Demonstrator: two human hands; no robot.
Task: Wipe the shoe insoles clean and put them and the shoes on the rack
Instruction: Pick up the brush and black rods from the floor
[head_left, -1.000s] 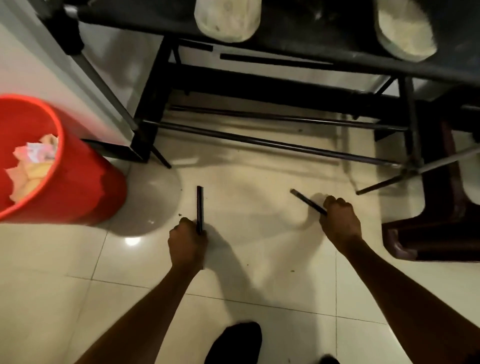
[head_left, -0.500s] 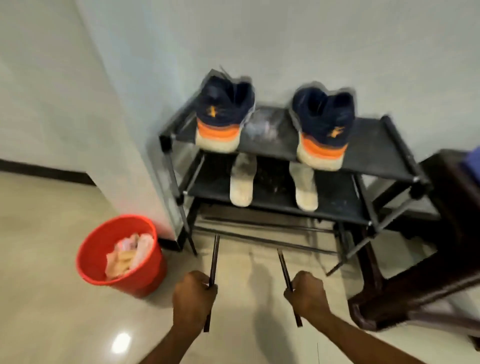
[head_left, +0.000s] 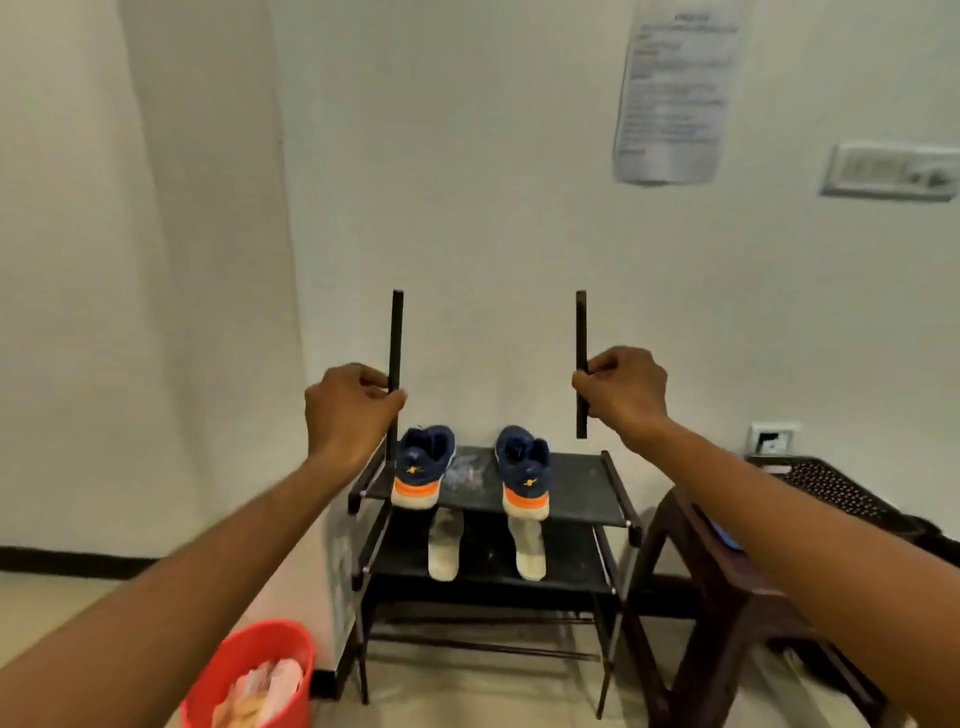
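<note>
Plain white wall (head_left: 467, 156) fills most of the view; black metal-framed shoe rack with dark fabric shelves (head_left: 582, 493) stands against it, low and centre. Dark brown wooden stool (head_left: 691, 587) just beside rack on its right; round red plastic bucket holding crumpled cloths (head_left: 249, 680) on floor at lower left. Pair of navy sneakers with orange and white heels (head_left: 422, 467) sits on top shelf, heels toward camera, well apart from each other. Two pale off-white shoe insoles (head_left: 444, 545) lie on shelf below, one under each shoe. Left hand (head_left: 349, 410) closed around thin black upright rod (head_left: 397, 343); right hand (head_left: 623, 397) closed around matching black rod (head_left: 581, 364); both rods held vertical in the air, above and in front of the rack. Judgement: shoes and insoles look already placed, so task appears essentially done; rods' purpose unclear, possibly rack parts. Next move likely calls for fitting or setting rods down without knocking the sneakers
</note>
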